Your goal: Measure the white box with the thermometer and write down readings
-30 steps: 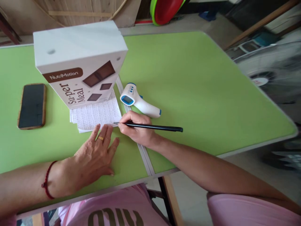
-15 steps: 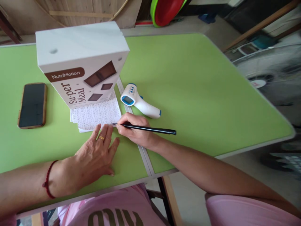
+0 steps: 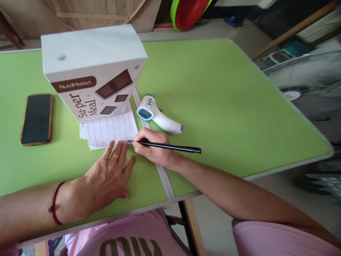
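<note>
My right hand (image 3: pixel 154 145) is closed around a black pen (image 3: pixel 176 146), whose tip meets the lower right edge of the paper sheets (image 3: pixel 113 131). Small handwriting fills the top sheet in rows. With fingers spread, my left hand (image 3: pixel 106 176) lies flat, its fingertips on the paper's lower edge and its palm over the table. A gold ring is on one finger. Behind the sheets stands a white NutriMotion box (image 3: pixel 93 71), covering their far part. Just beyond my right hand lies a white and blue infrared thermometer (image 3: pixel 158 115).
A smartphone (image 3: pixel 36 119) in a brown-edged case lies at the left of the green table (image 3: pixel 213 103). A metal seam crosses the tabletop beside the paper. Past the right edge stands a fan (image 3: pixel 306 89); red and green basins (image 3: pixel 188 14) are behind the table.
The pen has shifted very slightly to the right with my right hand. My left hand stays in place, and the things on the table have not moved.
</note>
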The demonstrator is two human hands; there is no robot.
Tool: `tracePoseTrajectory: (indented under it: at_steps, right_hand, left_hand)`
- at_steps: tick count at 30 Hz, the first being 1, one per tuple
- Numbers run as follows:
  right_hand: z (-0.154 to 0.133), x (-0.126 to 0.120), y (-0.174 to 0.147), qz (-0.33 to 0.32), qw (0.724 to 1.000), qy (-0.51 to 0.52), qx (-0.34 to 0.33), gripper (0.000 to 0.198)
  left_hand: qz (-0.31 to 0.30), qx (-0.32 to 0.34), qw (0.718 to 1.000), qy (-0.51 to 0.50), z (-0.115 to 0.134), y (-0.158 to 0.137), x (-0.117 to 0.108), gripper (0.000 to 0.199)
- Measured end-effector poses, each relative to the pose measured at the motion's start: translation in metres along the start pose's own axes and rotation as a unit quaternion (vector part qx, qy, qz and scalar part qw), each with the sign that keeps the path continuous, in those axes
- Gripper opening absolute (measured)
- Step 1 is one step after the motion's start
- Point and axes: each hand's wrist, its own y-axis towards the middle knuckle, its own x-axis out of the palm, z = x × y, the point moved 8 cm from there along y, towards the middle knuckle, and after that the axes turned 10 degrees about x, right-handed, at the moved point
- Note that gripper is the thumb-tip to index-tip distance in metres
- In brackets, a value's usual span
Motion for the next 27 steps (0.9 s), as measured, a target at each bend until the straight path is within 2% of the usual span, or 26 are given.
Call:
tracePoseTrajectory:
  at_steps: [9, 27]
  right_hand:
    - [-0.0014, -0.0027, 0.0003, 0.021, 1.000, -0.003, -0.006, 0.018]
    - [-0.0004, -0.0021, 0.0004, 0.020, 1.000, -0.001, -0.002, 0.019]
  left_hand:
    - [-0.005, 0.004, 1.000, -0.002, 0.0009, 0.0004, 0.0001, 0.100]
    - [-0.015, 0.003, 1.000, 0.005, 0.0010, 0.0000, 0.0019, 0.098]
